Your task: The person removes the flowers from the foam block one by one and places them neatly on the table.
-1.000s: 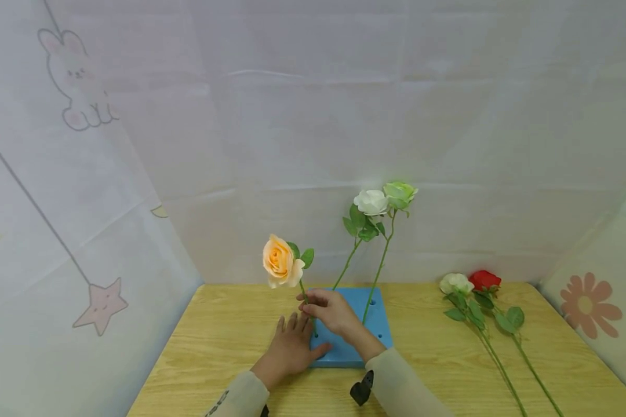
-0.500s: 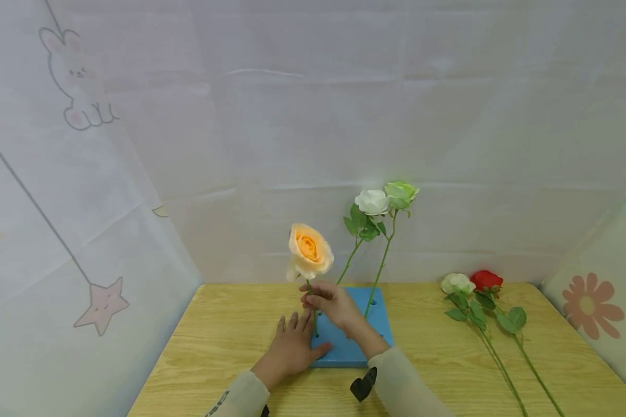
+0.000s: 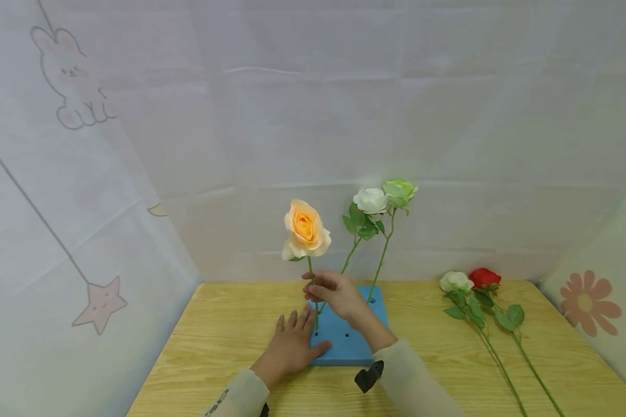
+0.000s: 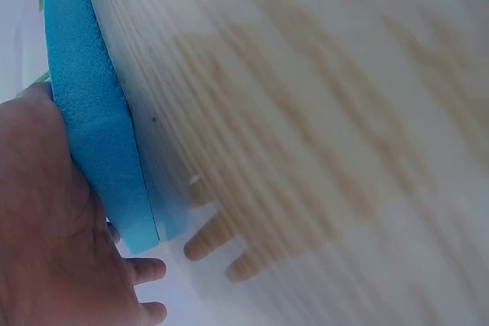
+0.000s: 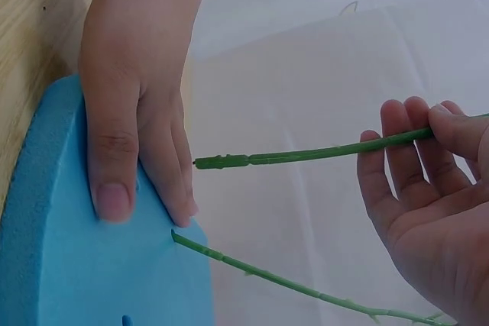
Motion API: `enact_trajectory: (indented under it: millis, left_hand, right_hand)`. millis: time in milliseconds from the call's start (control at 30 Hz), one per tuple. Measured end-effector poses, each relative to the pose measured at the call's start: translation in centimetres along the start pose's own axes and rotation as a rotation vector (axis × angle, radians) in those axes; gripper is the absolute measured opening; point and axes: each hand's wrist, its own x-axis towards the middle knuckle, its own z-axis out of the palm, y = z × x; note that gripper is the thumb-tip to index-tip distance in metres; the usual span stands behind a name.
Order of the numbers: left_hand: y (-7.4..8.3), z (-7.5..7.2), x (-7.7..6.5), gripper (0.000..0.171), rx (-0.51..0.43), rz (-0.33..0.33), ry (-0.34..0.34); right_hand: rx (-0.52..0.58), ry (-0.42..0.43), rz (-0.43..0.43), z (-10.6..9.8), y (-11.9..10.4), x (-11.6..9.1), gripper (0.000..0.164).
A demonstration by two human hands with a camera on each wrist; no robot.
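My right hand [image 3: 339,298] pinches the green stem of a peach rose [image 3: 306,229] between thumb and fingers, holding it upright. In the right wrist view the lower end of its stem [image 5: 290,156] is free, apart from the blue foam block [image 3: 355,348]. My left hand [image 3: 291,350] rests on the block's left edge with fingers straight and thumb spread across the near corner. A white rose [image 3: 371,200] and a light green rose [image 3: 399,191] stand in holes in the block, leaning right. Part of the block is hidden behind the right hand and wrist.
A cream rose [image 3: 456,282] and a red rose [image 3: 484,278] lie on the wooden table [image 3: 214,341] at the right, stems toward the front edge. A pale printed cloth [image 3: 266,139] hangs behind and at both sides. Small holes show in the block's top.
The peach rose has gone from leaning left to upright and has risen. My right hand has moved up with it. The left hand stays in place on the block.
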Motion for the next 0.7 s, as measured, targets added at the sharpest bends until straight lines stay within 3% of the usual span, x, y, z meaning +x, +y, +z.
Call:
enact_trajectory:
  millis: [700]
  left_hand:
    - [0.2, 0.3, 0.1, 0.096, 0.002, -0.013, 0.023]
  right_hand:
    - [0.007, 0.022, 0.022, -2.3, 0.2, -1.8, 0.035]
